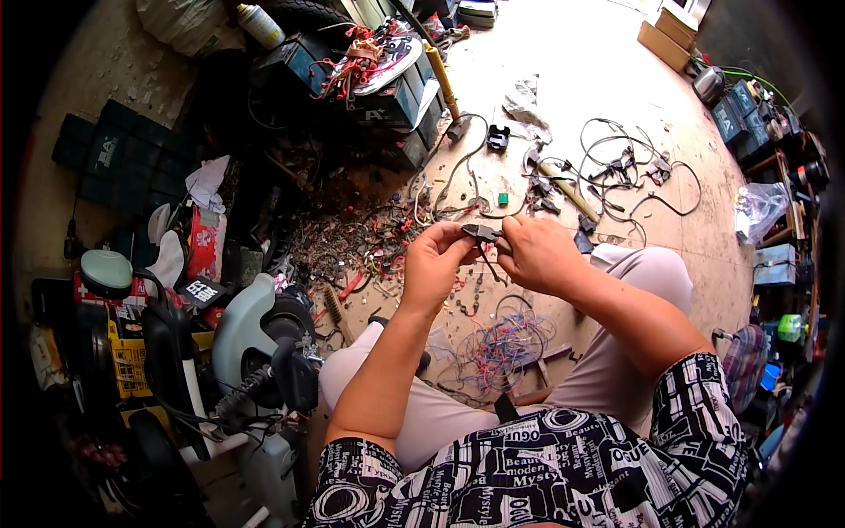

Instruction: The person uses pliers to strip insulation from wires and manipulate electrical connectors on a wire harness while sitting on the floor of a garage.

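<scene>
My two hands meet in front of me, above the littered floor. A pair of dark pliers (481, 233) shows its metal head between them. My right hand (544, 255) is closed round the handle side of the pliers. On the other side my left hand (433, 266) is closed in a pinch close to the jaws; what its fingertips hold is too small to name. A thin black strip (490, 267), perhaps a cable end, slants down below the pliers between the hands.
Scrap bits (352, 220) and a tangle of thin coloured wires (506, 348) cover the floor before me. Farther off lie a hammer (456, 126), a green block (503, 199) and loops of black cable (635, 167). Stacked batteries (387, 110) and scooter parts (242, 330) crowd the left.
</scene>
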Demonstrator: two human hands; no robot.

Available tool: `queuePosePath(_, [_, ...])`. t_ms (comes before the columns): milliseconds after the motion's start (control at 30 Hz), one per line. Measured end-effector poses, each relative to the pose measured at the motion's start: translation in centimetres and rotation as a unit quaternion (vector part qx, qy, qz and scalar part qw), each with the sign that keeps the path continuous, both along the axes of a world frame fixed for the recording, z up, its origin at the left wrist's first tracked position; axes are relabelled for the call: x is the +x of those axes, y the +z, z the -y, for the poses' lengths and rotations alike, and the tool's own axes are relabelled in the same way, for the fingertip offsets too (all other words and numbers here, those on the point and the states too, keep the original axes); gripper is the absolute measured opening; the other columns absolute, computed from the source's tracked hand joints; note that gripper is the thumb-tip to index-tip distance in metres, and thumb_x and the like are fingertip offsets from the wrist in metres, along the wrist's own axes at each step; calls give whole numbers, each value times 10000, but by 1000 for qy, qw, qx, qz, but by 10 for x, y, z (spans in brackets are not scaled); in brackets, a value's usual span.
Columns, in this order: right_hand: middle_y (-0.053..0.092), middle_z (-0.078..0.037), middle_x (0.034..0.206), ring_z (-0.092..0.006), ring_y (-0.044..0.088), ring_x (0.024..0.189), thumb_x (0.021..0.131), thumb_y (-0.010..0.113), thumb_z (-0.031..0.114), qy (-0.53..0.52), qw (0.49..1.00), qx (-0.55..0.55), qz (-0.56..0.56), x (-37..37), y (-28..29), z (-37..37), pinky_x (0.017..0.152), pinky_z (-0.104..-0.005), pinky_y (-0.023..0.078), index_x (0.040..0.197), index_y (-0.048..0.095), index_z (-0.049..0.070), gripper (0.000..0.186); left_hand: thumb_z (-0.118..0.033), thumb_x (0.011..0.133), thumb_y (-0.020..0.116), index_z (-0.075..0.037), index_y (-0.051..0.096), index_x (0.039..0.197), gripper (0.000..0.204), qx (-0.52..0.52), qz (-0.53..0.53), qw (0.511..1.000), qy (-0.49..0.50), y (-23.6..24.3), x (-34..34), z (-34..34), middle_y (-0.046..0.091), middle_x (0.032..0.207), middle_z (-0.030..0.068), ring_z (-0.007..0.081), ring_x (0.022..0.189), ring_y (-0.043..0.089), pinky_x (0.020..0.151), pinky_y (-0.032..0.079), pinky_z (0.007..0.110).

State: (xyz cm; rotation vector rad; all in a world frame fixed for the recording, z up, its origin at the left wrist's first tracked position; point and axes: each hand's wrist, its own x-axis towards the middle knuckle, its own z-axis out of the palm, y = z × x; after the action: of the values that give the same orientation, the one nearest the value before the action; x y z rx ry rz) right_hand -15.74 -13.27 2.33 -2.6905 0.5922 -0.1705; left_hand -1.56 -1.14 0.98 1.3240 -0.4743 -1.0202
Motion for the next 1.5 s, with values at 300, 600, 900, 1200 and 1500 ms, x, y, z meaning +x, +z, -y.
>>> queuePosePath(300, [589,-194,771,-383,596,737,809,572,257,-41,995,84,-21,0,-3,-3,659,-468,467,838,519,8,256,-50,886,612,-2,590,992,118,5,9,1000,-21,-1,0,-1,674,907,74,122,785,653,704,537,248])
queuePosePath(600, [588,-203,703,-396,590,707,821,572,260,-60,992,113,7,-2,-9,-1,642,-476,464,772,533,7,260,-53,905,569,-12,533,1008,116,-1,-9,1000,-14,1,-13,0,622,863,43,99,754,608,696,514,231])
queuePosePath(900, [596,-189,689,-388,599,682,819,582,269,-1,993,100,-56,-22,-12,-1,625,-472,476,760,551,14,263,-78,878,615,0,597,934,97,82,127,980,-131,-7,-6,-15,616,811,15,54,734,555,633,435,197])
queuePosePath(1200, [650,-172,776,-334,638,743,839,536,225,-102,978,105,-150,-46,-18,37,698,-427,513,825,640,30,221,-68,847,626,18,640,916,110,181,245,915,-263,-16,10,-59,630,794,19,75,696,562,645,463,220])
queuePosePath(1500, [640,-38,769,-100,556,643,842,607,187,-140,838,527,26,-34,-37,25,592,-270,475,927,660,24,191,-76,905,590,-4,599,1025,141,162,-99,978,-86,-3,0,-29,654,876,59,85,647,583,605,495,209])
